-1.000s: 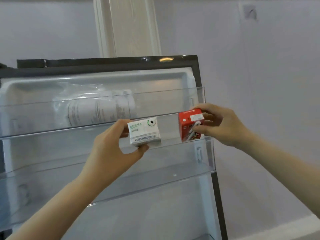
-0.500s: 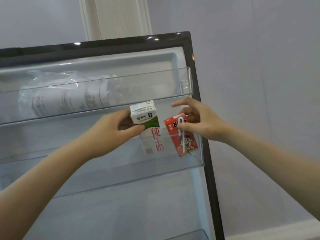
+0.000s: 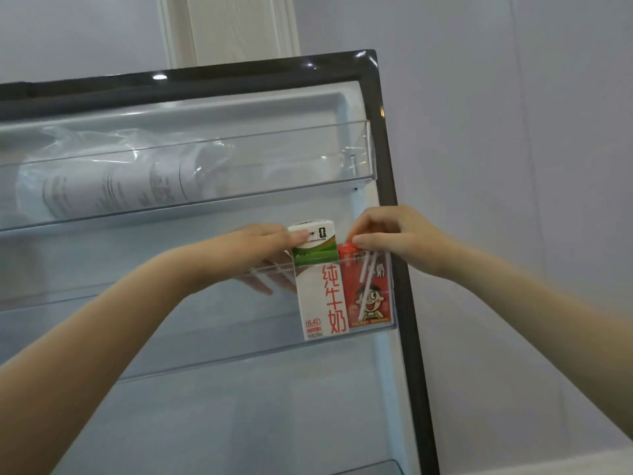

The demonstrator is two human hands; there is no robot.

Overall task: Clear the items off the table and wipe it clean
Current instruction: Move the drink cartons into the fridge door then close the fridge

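Observation:
A white and green milk carton (image 3: 320, 286) stands upright at the right end of the clear middle door shelf (image 3: 171, 310) of an open fridge door. My left hand (image 3: 263, 248) grips its top, thumb on the front and fingers behind. Right beside it, against the shelf's end wall, stands a smaller red drink carton (image 3: 368, 296) with a straw on its face. My right hand (image 3: 387, 238) pinches the red carton's top from above. Both cartons sit behind the shelf's transparent front.
The fridge door (image 3: 394, 303) has a dark rubber seal round its edge. Its upper clear shelf (image 3: 356, 156) holds a plastic-wrapped white roll (image 3: 120, 183) lying on its side. A pale wall lies to the right, a white door frame (image 3: 233, 29) behind.
Both cartons went down from above the shelf rim into the middle shelf and now stand upright side by side. Both hands followed them down and still hold the tops.

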